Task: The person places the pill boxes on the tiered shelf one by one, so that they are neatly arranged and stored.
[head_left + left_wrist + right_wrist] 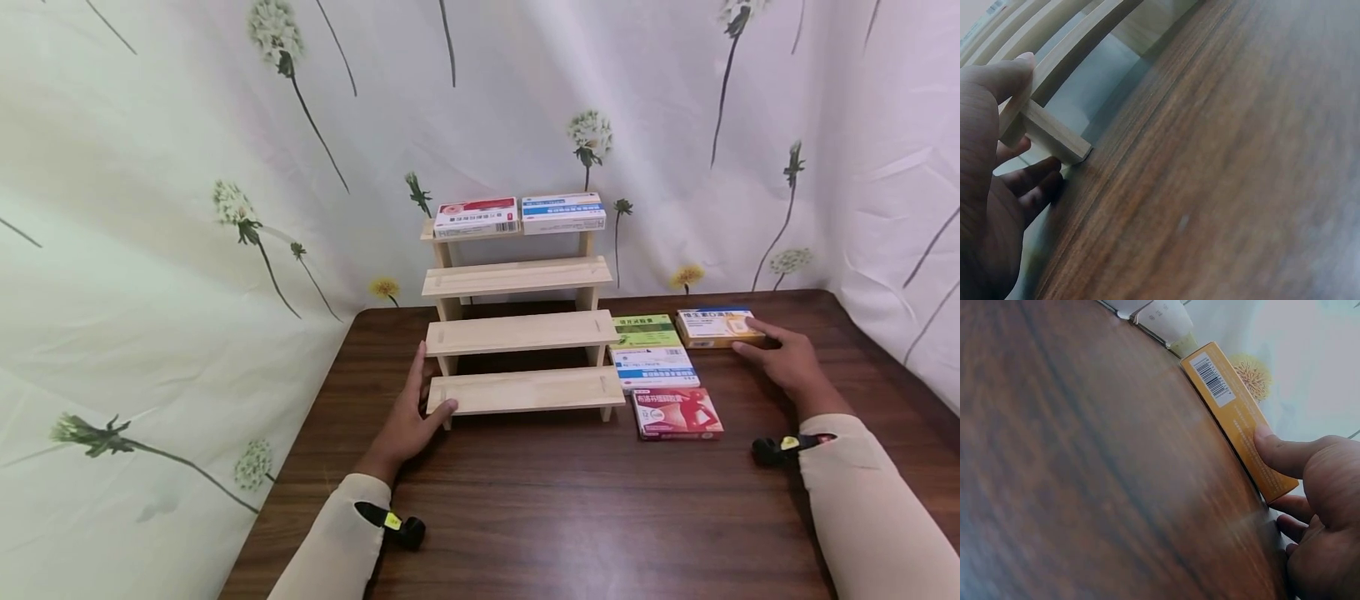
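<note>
A stepped wooden display rack (525,333) stands on the table. My left hand (407,423) grips the left end of its lowest step; in the left wrist view the thumb (1013,76) lies on the plank and the other fingers are beside the rack's leg. At the back right, my right hand (791,362) holds the right end of a white-and-orange medicine box (712,325). Its thumb presses the box's orange side (1235,415), while the other fingers are at the far end, partly hidden. The box lies flat on the table.
Two medicine boxes, one red-and-white (476,217) and one blue-and-white (562,214), lie on the top step. Right of the rack, a green box (645,331), another blue-and-white box (652,367) and a red box (678,413) lie in a column. Flowered cloth (510,125) hangs behind the table.
</note>
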{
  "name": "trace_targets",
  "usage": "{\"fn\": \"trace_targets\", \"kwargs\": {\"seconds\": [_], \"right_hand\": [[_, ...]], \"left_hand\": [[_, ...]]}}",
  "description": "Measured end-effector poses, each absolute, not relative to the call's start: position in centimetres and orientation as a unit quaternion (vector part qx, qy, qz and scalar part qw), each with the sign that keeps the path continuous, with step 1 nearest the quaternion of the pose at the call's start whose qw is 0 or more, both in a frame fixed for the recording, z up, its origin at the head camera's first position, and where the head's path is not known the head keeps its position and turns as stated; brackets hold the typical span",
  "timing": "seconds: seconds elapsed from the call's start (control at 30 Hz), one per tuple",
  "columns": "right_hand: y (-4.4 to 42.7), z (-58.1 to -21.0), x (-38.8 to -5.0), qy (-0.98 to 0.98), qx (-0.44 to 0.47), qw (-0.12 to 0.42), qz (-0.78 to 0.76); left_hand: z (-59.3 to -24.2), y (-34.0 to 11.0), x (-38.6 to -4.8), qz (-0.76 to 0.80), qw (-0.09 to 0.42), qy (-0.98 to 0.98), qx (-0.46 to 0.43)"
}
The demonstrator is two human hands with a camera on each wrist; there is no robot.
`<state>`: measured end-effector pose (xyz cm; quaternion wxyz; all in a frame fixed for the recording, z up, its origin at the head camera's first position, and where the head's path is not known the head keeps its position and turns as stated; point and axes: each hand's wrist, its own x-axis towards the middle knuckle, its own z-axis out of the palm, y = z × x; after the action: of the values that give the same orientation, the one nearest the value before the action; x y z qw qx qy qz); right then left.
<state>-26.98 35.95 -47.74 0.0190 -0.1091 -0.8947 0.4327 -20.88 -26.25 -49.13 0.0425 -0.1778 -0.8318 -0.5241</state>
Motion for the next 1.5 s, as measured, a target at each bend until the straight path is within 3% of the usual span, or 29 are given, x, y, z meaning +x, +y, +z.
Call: {"fn": "trace_targets", "kwargs": {"seconds": [1.5], "right_hand": [[35.43, -47.87, -27.2, -0.884, -0.134, 0.083, 0.441]], "left_hand": [[-49.0, -26.21, -20.78, -0.522, 0.04, -0.835, -0.17]]}}
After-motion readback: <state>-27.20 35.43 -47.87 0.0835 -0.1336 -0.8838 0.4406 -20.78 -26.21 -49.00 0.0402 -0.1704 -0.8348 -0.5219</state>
